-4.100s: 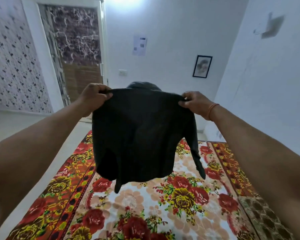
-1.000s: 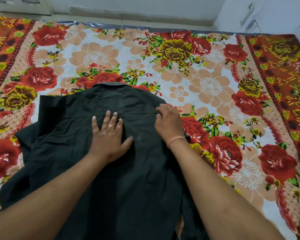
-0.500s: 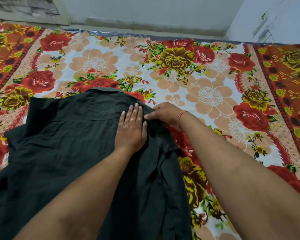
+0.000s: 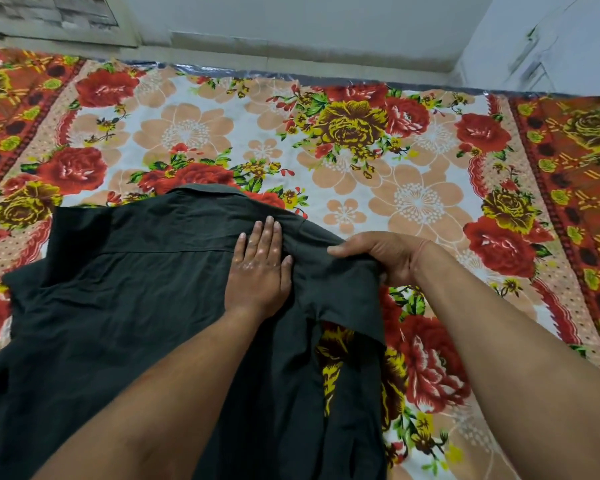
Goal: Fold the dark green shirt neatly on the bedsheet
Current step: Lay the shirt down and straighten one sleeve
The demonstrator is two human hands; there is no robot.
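The dark green shirt [image 4: 129,296] lies back-up on the flowered bedsheet [image 4: 413,202], collar pointing away from me. My left hand [image 4: 258,268] rests flat on the shirt's right shoulder area, fingers together, pressing the cloth down. My right hand [image 4: 388,259] grips the right short sleeve and holds it lifted a little off the sheet; the sleeve's hem hangs below the hand. The shirt's left sleeve lies spread at the left. The lower part of the shirt runs out of view under my forearms.
The bedsheet has a red and orange patterned border [image 4: 568,202] at the right and left. Beyond its far edge are a bare floor strip and a pale wall [image 4: 291,26]. A white wall [image 4: 551,39] stands at the far right.
Four seconds ago I held the shirt up in the air; it now lies on the sheet. In the last half second my right hand has pulled the right sleeve outward and lifted it. My left hand stays pressed.
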